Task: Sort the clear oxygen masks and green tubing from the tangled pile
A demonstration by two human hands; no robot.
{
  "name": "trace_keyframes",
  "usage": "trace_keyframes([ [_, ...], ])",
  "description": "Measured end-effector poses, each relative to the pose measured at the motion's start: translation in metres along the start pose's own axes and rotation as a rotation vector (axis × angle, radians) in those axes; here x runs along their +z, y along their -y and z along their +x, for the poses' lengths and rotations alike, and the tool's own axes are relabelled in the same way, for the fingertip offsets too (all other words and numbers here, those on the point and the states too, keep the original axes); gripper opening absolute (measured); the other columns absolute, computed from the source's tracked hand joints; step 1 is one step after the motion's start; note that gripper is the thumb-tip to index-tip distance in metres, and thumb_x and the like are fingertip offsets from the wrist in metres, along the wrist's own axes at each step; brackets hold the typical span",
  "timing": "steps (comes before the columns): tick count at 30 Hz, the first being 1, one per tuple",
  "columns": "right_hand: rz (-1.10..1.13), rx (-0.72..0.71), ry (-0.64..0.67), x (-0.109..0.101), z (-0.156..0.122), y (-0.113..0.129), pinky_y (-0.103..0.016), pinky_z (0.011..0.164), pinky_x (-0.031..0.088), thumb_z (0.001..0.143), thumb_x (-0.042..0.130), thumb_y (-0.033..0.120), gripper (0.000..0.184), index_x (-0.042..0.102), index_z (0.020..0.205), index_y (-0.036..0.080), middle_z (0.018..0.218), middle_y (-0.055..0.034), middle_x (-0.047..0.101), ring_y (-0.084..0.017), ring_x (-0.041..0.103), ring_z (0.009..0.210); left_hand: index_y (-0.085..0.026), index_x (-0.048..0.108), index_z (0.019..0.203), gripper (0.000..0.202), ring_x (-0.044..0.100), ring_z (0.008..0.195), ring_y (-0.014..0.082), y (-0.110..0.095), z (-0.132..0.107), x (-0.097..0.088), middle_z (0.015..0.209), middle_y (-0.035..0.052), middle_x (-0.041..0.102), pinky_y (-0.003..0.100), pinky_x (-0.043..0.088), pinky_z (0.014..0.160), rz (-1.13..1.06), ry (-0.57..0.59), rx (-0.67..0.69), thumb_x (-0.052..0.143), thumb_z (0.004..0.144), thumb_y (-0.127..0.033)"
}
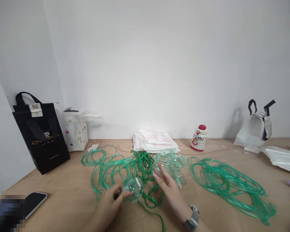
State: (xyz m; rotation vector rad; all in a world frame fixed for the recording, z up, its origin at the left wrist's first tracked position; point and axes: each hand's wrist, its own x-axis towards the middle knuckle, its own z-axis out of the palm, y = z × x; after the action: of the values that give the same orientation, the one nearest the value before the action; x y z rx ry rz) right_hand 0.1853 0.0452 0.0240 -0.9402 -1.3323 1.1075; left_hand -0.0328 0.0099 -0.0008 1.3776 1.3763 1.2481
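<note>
My left hand (pixel 112 200) is closed around a clear plastic mask piece (pixel 132 190) low in the middle of the wooden table (pixel 70 193). Green straps and green tubing (pixel 116 169) trail from it in a tangle. My right hand (pixel 165 182), with a watch on the wrist, lies over the tangle with its fingers stretched out, touching the green straps beside a heap of clear masks (pixel 172 162). A second bundle of coiled green tubing (pixel 228 185) lies apart to the right.
A stack of white packets (pixel 156 140) and a small red-capped figure jar (pixel 198 138) stand at the back. A black bag (pixel 42 137) and a dotted white bag (pixel 76 130) are at the left, a phone (pixel 33 201) near the front left, and white bags (pixel 258 127) at the right.
</note>
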Motion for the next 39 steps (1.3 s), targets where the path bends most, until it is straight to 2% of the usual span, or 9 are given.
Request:
trace_keyframes([
  [4,-0.319,-0.178,0.254,0.006,-0.016,0.005,-0.041,0.102,0.035,0.085,0.050,0.043,0.037,0.059,0.116,0.024,0.125,-0.0095,0.053,-0.022,0.046,0.118,-0.019,0.056,0.056,0.030,0.045,0.053,0.0139,0.001,-0.009,0.005,0.052,-0.0033,0.053,0.022,0.026,0.051,0.340,0.065,0.164,0.063,0.072,-0.043],
  [6,-0.439,-0.234,0.372,0.008,-0.024,0.007,-0.039,0.105,0.030,0.087,0.048,0.036,0.036,0.054,0.122,0.026,0.127,-0.0081,0.050,-0.021,0.043,0.120,-0.019,0.054,0.055,0.033,0.044,0.052,0.0142,-0.001,-0.010,0.006,0.050,-0.0036,0.050,0.022,0.027,0.051,0.296,0.082,0.153,0.058,0.075,-0.045],
  [9,-0.451,-0.213,0.345,0.011,-0.027,0.006,-0.038,0.101,0.034,0.085,0.052,0.036,0.045,0.045,0.129,0.026,0.128,-0.0085,0.047,-0.021,0.044,0.118,-0.020,0.052,0.058,0.033,0.043,0.050,0.0146,-0.004,-0.009,0.006,0.048,-0.0048,0.045,0.022,0.028,0.049,0.153,0.069,0.107,0.055,0.076,-0.047],
  [13,-0.273,-0.061,0.304,0.016,-0.022,0.000,-0.028,0.068,0.047,0.082,0.051,0.048,0.033,0.064,0.087,0.018,0.078,-0.0026,0.056,-0.016,0.055,0.074,-0.020,0.055,0.066,0.026,0.046,0.054,0.0153,-0.006,-0.011,0.005,0.054,-0.0036,0.051,0.022,0.031,0.052,0.174,0.029,0.134,0.059,0.075,-0.044],
  [18,-0.089,0.029,0.357,0.020,-0.021,0.004,-0.019,0.039,0.028,0.074,0.058,0.055,0.042,0.051,0.059,0.017,0.066,0.0034,0.039,-0.007,0.037,0.049,-0.020,0.060,0.075,0.020,0.052,0.068,0.0188,-0.002,-0.014,0.005,0.071,0.0020,0.059,0.025,0.039,0.062,0.203,0.104,0.226,0.060,0.076,-0.040],
  [23,-0.025,0.046,0.488,0.018,-0.025,0.010,-0.018,0.039,0.029,0.070,0.062,0.055,0.041,0.051,0.060,0.017,0.071,0.0024,0.040,-0.006,0.038,0.049,-0.021,0.058,0.102,0.036,0.053,0.094,0.0227,-0.001,-0.010,0.009,0.095,0.0064,0.061,0.030,0.042,0.080,-0.200,0.097,0.146,0.055,0.079,-0.049],
  [27,-0.065,0.097,0.544,0.019,-0.028,0.008,-0.020,0.041,0.032,0.069,0.062,0.056,0.041,0.051,0.060,0.017,0.072,0.0025,0.041,-0.007,0.039,0.049,-0.019,0.059,0.089,0.031,0.052,0.071,0.0151,0.000,-0.007,0.014,0.073,-0.0002,0.057,0.025,0.041,0.065,-0.364,0.291,0.076,0.066,0.072,-0.044],
  [34,-0.270,-0.020,0.525,0.024,-0.034,0.005,-0.026,0.066,0.038,0.078,0.060,0.036,0.026,0.053,0.061,0.017,0.072,0.0006,0.046,-0.014,0.048,0.072,-0.015,0.054,0.069,0.031,0.044,0.061,0.0108,-0.003,-0.010,0.014,0.063,-0.0025,0.050,0.021,0.033,0.056,-0.303,0.305,0.054,0.070,0.069,-0.042],
  [39,-0.403,-0.079,0.388,0.021,-0.034,0.000,-0.025,0.064,0.038,0.078,0.060,0.021,0.015,0.055,0.093,0.020,0.083,0.0009,0.050,-0.013,0.046,0.068,-0.015,0.054,0.069,0.034,0.044,0.061,0.0108,-0.003,-0.007,0.012,0.063,-0.0023,0.050,0.022,0.033,0.058,-0.354,0.323,0.050,0.065,0.072,-0.047],
])
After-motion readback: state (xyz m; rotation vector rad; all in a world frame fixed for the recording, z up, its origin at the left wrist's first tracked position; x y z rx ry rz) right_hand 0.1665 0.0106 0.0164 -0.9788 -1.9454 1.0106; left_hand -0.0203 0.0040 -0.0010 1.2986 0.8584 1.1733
